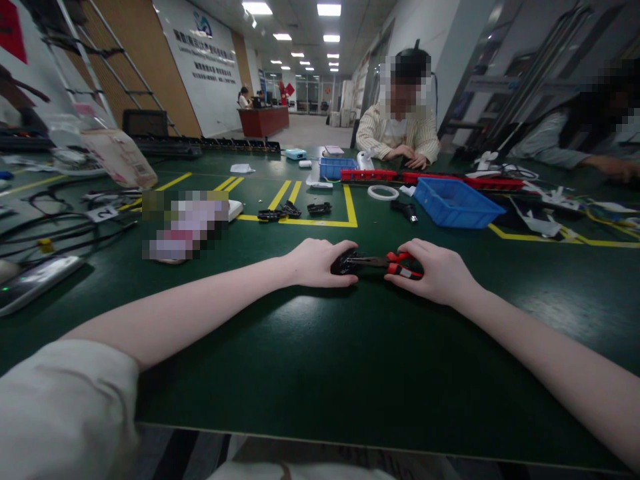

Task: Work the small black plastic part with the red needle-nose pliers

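Note:
Near the middle of the green table (320, 360), my left hand (320, 263) grips a small black part (345, 262) between thumb and fingers. My right hand (440, 272) is closed round the red and black handles of a pair of pliers (400, 265). The pliers point left, and their metal jaws reach the black part; whether they clamp it is too small to tell. Beyond my hands, several black pieces (280, 212) lie by the yellow tape lines, with another black piece (319, 209) to their right.
A phone (187, 230) and cables (65, 200) lie left, near a power strip (40, 283). Blue bins (457, 202), a tape ring (383, 193) and red rails (367, 175) stand beyond my hands. A person (397, 133) sits opposite; another person's arm is at right.

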`<action>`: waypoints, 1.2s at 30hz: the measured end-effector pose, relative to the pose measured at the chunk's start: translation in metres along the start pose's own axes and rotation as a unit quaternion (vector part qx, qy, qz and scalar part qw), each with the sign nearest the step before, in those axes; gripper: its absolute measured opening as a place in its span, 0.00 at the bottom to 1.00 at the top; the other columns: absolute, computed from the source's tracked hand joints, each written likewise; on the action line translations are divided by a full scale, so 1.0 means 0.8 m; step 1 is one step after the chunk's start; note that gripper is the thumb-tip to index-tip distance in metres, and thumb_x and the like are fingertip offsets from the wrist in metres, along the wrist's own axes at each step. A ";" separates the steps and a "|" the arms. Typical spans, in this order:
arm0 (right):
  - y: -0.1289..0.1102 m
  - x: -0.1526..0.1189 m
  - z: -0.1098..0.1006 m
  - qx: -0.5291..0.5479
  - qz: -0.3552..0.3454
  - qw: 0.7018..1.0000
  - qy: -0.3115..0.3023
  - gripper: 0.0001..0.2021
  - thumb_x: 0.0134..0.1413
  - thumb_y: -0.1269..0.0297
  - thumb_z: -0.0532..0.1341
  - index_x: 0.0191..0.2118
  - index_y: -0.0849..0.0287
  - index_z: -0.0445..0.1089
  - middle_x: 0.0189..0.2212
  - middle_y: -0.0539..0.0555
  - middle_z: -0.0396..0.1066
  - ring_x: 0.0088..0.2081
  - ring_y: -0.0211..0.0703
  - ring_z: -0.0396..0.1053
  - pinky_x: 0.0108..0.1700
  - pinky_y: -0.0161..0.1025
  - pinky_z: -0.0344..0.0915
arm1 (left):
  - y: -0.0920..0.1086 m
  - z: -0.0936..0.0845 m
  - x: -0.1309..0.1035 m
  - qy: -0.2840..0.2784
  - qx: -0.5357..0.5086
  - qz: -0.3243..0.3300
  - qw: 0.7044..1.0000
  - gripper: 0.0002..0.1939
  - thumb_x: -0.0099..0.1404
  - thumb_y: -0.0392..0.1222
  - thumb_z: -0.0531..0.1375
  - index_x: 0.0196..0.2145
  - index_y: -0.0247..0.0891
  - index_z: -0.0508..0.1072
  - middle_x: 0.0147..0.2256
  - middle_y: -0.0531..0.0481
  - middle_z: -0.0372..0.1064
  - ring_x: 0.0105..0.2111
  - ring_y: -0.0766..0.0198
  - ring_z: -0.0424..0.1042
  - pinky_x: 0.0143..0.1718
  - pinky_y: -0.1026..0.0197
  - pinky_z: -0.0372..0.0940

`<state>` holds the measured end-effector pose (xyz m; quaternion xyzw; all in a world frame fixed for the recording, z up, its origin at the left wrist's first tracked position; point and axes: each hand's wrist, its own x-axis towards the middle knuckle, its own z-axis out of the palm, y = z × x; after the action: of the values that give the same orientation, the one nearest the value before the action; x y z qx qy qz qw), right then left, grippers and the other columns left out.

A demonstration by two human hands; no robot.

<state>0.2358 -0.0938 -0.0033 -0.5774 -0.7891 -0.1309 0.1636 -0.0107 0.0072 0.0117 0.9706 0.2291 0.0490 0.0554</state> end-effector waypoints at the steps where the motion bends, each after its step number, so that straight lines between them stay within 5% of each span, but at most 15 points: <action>1: 0.000 0.000 0.000 -0.002 -0.001 1.000 -0.001 0.21 0.53 0.43 0.58 0.38 0.58 0.64 0.35 0.57 0.70 0.34 0.47 0.69 0.30 0.41 0.63 | -0.001 0.000 0.000 0.001 0.007 0.006 1.000 0.36 0.63 0.63 0.52 0.60 0.37 0.57 0.32 0.47 0.74 0.30 0.57 0.74 0.28 0.62 0.60; 26: 0.007 -0.001 0.002 0.015 0.018 1.000 -0.014 0.20 0.52 0.43 0.58 0.38 0.57 0.65 0.34 0.55 0.71 0.32 0.46 0.68 0.29 0.40 0.60 | -0.016 -0.001 0.001 0.008 0.041 0.007 0.999 0.36 0.56 0.74 0.52 0.45 0.39 0.64 0.28 0.51 0.71 0.24 0.61 0.68 0.25 0.64 0.52; 33: 0.004 0.003 -0.001 0.016 0.015 0.999 -0.041 0.20 0.51 0.43 0.58 0.37 0.57 0.66 0.33 0.55 0.70 0.30 0.44 0.68 0.27 0.38 0.60 | -0.015 0.008 0.000 0.084 0.058 0.020 0.995 0.32 0.55 0.71 0.55 0.38 0.36 0.66 0.39 0.47 0.69 0.35 0.56 0.69 0.37 0.58 0.59; 36: 0.004 0.003 -0.001 0.011 0.015 0.999 -0.047 0.21 0.51 0.43 0.58 0.37 0.57 0.66 0.33 0.55 0.70 0.30 0.44 0.67 0.27 0.39 0.60 | -0.016 0.012 0.001 0.108 0.040 0.031 0.993 0.33 0.55 0.69 0.57 0.43 0.35 0.66 0.44 0.43 0.67 0.42 0.53 0.69 0.43 0.54 0.60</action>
<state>0.2382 -0.0913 -0.0019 -0.5931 -0.7883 -0.0928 0.1348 -0.0148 0.0182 0.0005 0.9677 0.2052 0.1465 -0.0097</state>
